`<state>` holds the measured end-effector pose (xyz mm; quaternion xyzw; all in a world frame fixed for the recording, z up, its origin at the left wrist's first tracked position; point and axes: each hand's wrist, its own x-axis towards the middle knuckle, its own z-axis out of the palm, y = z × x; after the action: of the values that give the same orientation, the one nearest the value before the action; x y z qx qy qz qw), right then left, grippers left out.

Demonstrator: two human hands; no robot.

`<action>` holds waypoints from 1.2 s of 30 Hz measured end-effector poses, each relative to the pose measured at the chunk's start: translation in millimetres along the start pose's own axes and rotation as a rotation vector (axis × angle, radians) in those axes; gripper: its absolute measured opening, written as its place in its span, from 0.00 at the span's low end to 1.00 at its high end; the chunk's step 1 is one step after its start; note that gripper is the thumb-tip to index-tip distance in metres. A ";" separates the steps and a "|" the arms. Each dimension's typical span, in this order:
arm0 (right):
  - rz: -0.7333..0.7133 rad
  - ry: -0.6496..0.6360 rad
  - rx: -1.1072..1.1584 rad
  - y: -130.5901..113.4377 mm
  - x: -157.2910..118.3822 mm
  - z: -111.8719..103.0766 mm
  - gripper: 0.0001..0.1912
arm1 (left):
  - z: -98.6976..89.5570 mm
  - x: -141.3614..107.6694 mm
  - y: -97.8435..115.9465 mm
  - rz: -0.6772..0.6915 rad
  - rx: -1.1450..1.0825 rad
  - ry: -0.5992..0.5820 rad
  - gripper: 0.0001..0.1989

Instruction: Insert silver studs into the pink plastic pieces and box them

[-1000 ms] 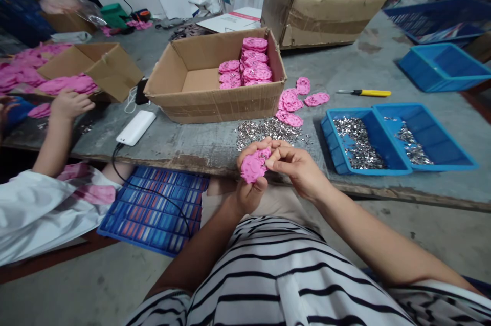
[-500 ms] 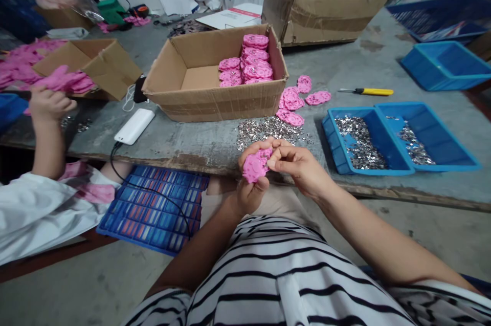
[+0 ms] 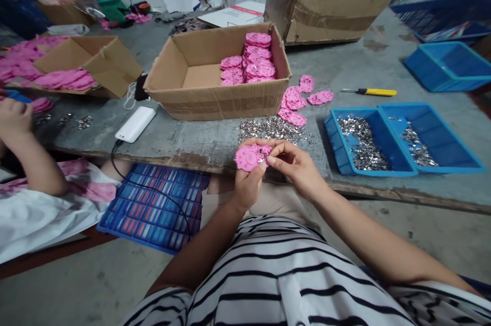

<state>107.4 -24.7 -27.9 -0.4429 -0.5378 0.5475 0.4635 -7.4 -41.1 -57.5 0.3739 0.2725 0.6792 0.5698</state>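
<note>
My left hand [image 3: 247,185] grips a pink moulded plastic piece [image 3: 246,158] just off the table's front edge, thumb on its face. Small shiny metal bits show at the piece's right end. There my right hand [image 3: 293,165] is closed in a pinch, fingertips against the piece; whatever lies between them is too small to make out. Behind both hands a heap of small silver metal parts [image 3: 272,129] is spread on the table. Several similar pink pieces [image 3: 293,98] lie past the heap, beside a cardboard box [image 3: 218,103] with more pink pieces stacked at its right.
Two blue trays [image 3: 412,170] of metal parts stand at the right, with a yellow-handled screwdriver [image 3: 378,92] behind. A white power bank [image 3: 135,125] with a cable lies left. A co-worker's arm [image 3: 36,157] is at far left, near another cardboard box [image 3: 111,67].
The pink piece has turned in my left hand and now lies more level, pointing left. My right hand stays pinched at its right end. The co-worker's hand has moved left and down.
</note>
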 end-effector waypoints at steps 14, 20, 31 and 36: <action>0.003 0.061 0.033 14.2 2.7 -14.9 0.10 | -3.9 4.4 -2.6 -0.045 0.048 0.133 0.28; 0.025 0.100 -0.145 32.4 2.7 -31.2 0.10 | -4.3 20.4 15.5 -0.254 -0.015 0.105 0.26; -0.192 -0.109 -0.511 47.4 -6.0 -48.2 0.09 | -23.6 184.9 112.3 -0.114 0.447 0.033 0.20; -0.289 -0.097 -0.584 49.0 -8.9 -46.7 0.08 | -32.5 273.2 112.3 -0.259 0.947 0.135 0.18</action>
<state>153.4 -24.7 -78.4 -0.4495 -0.7508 0.3191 0.3638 -117.5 205.2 67.2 0.5099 0.6316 0.4272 0.3982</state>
